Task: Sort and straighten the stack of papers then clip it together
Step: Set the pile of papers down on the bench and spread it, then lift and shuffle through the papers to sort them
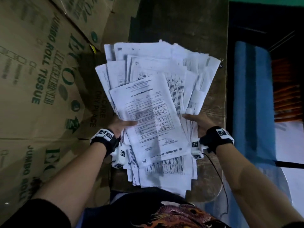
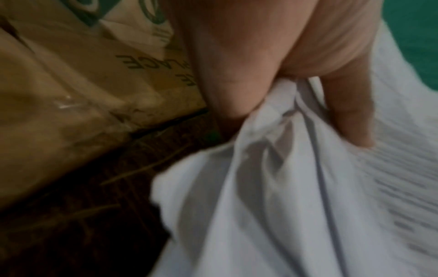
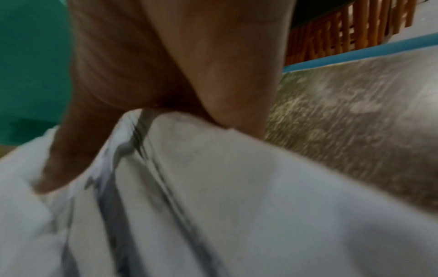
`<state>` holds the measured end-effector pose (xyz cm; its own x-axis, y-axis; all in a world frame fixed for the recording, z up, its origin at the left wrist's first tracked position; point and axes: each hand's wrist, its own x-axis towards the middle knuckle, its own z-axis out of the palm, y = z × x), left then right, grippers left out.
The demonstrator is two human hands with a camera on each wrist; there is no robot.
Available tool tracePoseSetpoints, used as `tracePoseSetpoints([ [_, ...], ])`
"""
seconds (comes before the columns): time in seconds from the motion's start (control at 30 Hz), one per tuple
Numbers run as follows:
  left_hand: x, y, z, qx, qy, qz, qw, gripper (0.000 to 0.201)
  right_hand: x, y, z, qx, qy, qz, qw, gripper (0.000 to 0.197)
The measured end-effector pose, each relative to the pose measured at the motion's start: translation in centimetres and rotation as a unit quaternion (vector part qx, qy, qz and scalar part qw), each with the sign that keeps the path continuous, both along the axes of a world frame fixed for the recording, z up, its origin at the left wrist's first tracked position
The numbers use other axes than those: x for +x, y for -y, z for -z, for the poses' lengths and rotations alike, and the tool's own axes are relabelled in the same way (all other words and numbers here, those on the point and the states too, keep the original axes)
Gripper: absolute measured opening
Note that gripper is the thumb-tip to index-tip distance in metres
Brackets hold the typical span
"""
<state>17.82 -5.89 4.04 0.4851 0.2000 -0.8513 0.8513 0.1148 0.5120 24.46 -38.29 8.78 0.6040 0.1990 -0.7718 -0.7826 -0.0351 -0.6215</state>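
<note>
Left hand [image 1: 120,125] and right hand [image 1: 196,120] each grasp a side of the fanned stack of papers [image 1: 153,102], seemingly to square its uneven edges.

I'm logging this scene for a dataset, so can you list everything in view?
papers: one messy fanned stack, white with black print, held over the table
clip: one, dark, on the table at the stack's far right corner
table: one, brown wood, under the papers
boxes: several, brown cardboard with green print, left of the table
mat: one, blue, right of the table
orange slatted thing: one, far right; blurred
left hand: thumb on top, grip on the stack's left edge
right hand: grip on the stack's right edge
</note>
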Motion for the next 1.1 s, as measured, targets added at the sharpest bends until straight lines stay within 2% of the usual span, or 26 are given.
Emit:
tracePoseSetpoints([
  [0.03, 0.0, -0.3, 0.2, -0.054, -0.01, 0.009, 0.998, 0.043, -0.4, 0.2, -0.1, 0.011, -0.007, -0.012, 1.0, 0.057],
  [0.1, 0.1, 0.1, 0.1, -0.066, 0.008, 0.009, 0.998, 0.058, -0.6, -0.4, -0.3, -0.072, -0.003, -0.079, 0.994, 0.063],
  [0.17, 0.5, 1.3, 0.2, -0.03, 0.052, 0.012, 0.998, 0.058, -0.2, -1.8, -0.7, -0.237, 0.015, -0.185, 0.954, 0.049],
  [0.2, 0.8, 2.2, -0.4, -0.003, 0.069, 0.021, 0.997, 0.056, 0.1, -2.5, -0.9, -0.302, 0.02, -0.201, 0.932, 0.047],
  [0.23, 1.2, 2.5, -0.2, 0.032, 0.078, 0.031, 0.996, 0.056, 0.4, -3.1, -1.0, -0.33, 0.023, -0.194, 0.924, 0.047],
  [0.3, 1.8, 3.5, -1.0, 0.089, 0.1, 0.042, 0.99, 0.065, 1.1, -3.8, -0.8, -0.316, 0.038, -0.157, 0.935, 0.046],
  [0.37, 2.2, 4.1, -2.9, 0.135, 0.128, 0.044, 0.982, 0.061, 1.4, -3.9, -1.3, -0.305, 0.081, -0.127, 0.941, 0.044],
  [0.47, 2.6, 4.8, -6.2, 0.171, 0.202, -0.003, 0.964, 0.059, 1.6, -3.6, -4.3, -0.28, 0.213, -0.073, 0.933, 0.034],
  [0.6, 2.4, 5.0, -10.6, 0.19, 0.31, -0.075, 0.928, 0.065, 0.3, -2.2, -9.3, -0.186, 0.38, 0.048, 0.905, 0.044],
  [0.7, 1.7, 5.0, -13.0, 0.192, 0.373, -0.098, 0.903, 0.076, -1.1, -1.9, -12.5, -0.17, 0.44, 0.102, 0.876, 0.034],
  [0.77, 1.1, 4.9, -13.8, 0.205, 0.363, -0.081, 0.905, 0.087, -2.2, -1.6, -13.6, -0.157, 0.458, 0.131, 0.865, 0.029],
  [0.83, 0.2, 4.4, -13.7, 0.212, 0.375, -0.074, 0.899, 0.075, -3.1, -0.9, -14.0, -0.148, 0.458, 0.134, 0.866, 0.026],
  [0.93, -1.5, 4.5, -13.7, 0.194, 0.397, -0.042, 0.896, 0.039, -4.5, 0.5, -13.1, -0.139, 0.447, 0.087, 0.879, 0.037],
  [1.0, -2.3, 5.1, -13.5, 0.148, 0.404, -0.053, 0.901, 0.017, -5.3, 0.7, -11.9, -0.134, 0.447, 0.076, 0.881, 0.041],
  [1.07, -2.4, 6.1, -14.5, 0.122, 0.414, -0.085, 0.898, 0.026, -5.5, -0.4, -11.8, -0.141, 0.464, 0.104, 0.868, 0.039],
  [1.1, -2.1, 6.6, -14.9, 0.112, 0.434, -0.098, 0.888, 0.032, -5.2, -1.1, -12.1, -0.134, 0.472, 0.124, 0.863, 0.037],
])
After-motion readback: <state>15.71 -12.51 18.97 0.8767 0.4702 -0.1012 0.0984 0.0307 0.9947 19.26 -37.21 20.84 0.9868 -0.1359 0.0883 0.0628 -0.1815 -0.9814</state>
